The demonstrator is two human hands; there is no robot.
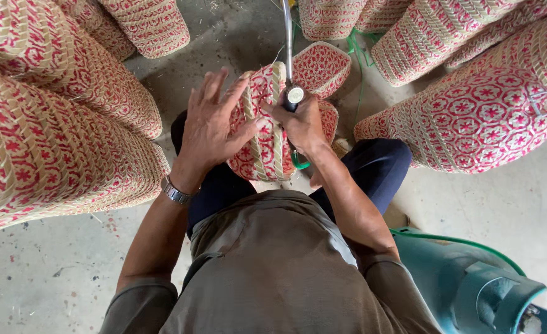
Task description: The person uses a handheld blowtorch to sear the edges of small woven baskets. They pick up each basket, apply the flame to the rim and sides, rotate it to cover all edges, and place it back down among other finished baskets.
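A red and cream woven basket (267,124) rests between my knees, its patterned base (320,65) pointing away. My left hand (215,124) lies flat on the basket's left side, fingers spread, thumb pressed against the weave. My right hand (301,120) grips the black handle of a metal torch-like tool (289,55), whose long silver tube runs up past the top edge. A green hose (299,162) loops out just below my right wrist.
Stacks of similar woven baskets lie left (57,124) and right (477,117) on the concrete floor (51,272). A teal gas cylinder (465,281) stands at the bottom right. More green hose (360,68) trails near the far baskets.
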